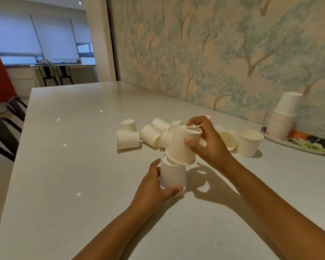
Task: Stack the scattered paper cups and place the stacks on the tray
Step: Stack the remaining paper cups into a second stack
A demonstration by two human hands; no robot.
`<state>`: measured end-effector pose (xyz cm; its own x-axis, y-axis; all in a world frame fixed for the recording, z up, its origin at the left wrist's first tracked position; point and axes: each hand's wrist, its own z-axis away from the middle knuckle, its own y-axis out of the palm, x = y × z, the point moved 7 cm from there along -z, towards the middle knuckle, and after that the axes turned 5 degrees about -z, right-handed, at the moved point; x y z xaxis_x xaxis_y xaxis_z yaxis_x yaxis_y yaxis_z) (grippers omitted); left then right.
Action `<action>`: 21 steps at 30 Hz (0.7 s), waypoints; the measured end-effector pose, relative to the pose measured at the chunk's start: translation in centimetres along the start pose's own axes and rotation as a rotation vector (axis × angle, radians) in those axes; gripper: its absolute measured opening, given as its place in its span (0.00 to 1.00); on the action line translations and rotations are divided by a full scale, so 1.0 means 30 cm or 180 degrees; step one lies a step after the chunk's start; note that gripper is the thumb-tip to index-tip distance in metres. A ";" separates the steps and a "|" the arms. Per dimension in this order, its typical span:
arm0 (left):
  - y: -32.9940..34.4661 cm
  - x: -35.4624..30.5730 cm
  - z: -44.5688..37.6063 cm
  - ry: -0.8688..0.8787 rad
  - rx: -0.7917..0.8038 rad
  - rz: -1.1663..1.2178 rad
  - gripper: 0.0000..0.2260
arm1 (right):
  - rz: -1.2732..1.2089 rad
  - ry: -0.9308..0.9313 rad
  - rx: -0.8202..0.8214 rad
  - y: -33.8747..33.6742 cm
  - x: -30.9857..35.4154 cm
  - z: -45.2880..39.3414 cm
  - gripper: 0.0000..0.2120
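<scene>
White speckled countertop (68,166) ran along a wall with pale tree-pattern wallpaper (223,53); dark metal stools (54,74) stood at a far counter under roller blinds (36,34).

We had the left hand (154,186) wrapped around an upside-down paper cup (174,177) standing on the countertop, thumb across its near side at the rim, fingers curled behind it. Firm hold, not pinching.

We had the right hand (206,141) gripping a second upside-down cup (184,145), thumb on its near wall, fingers curled over its base on top. That cup sat tilted, its open rim just over the base of the left-hand cup, overlapping it. We couldn't tell how far it was seated.

Loose cups (148,135) lay just beyond the right hand's grip: several on their sides in a cluster, one lying cup (128,139) off to the left of both hands, and one small inverted cup (128,125) behind it. To the right of the right-hand grip, one cup lay on its side with its mouth toward us (228,140), touching or nearly touching an upright cup (250,140).

Well to the right of both hands, against the wall, a patterned tray (308,147) carried a tall finished stack of inverted cups (281,121). Tray pattern was blurred, colours only: orange, green, dark.

Both forearms came in from the bottom edge, shadows falling on the countertop between them.
</scene>
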<state>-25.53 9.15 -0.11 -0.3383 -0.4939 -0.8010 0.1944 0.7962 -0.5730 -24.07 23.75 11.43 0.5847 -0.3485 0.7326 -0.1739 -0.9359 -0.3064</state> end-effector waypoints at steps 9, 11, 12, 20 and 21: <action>0.004 -0.014 0.009 -0.0069 -0.0119 0.0034 0.38 | -0.0053 0.0244 0.0454 0.121 -0.130 0.013 0.23; 0.008 -0.002 0.015 -0.0201 -0.0173 -0.0065 0.38 | 0.0104 0.0524 -0.0093 0.063 -0.203 -0.034 0.15; -0.002 0.004 0.015 -0.0259 -0.0229 -0.0214 0.37 | 0.0408 0.0709 -0.0253 0.043 -0.250 -0.051 0.15; -0.161 0.059 -0.001 -0.0499 -0.0665 -0.0605 0.32 | 0.1148 0.1210 -0.0089 0.092 -0.417 -0.036 0.40; -0.156 0.056 -0.001 -0.0478 -0.0656 -0.0651 0.32 | 0.1177 0.1212 -0.0171 0.087 -0.415 -0.038 0.40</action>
<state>-27.05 4.60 1.24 -0.2087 -0.6846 -0.6984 -0.0591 0.7216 -0.6897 -32.71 25.60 2.20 0.1494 -0.6405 0.7533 -0.3600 -0.7448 -0.5619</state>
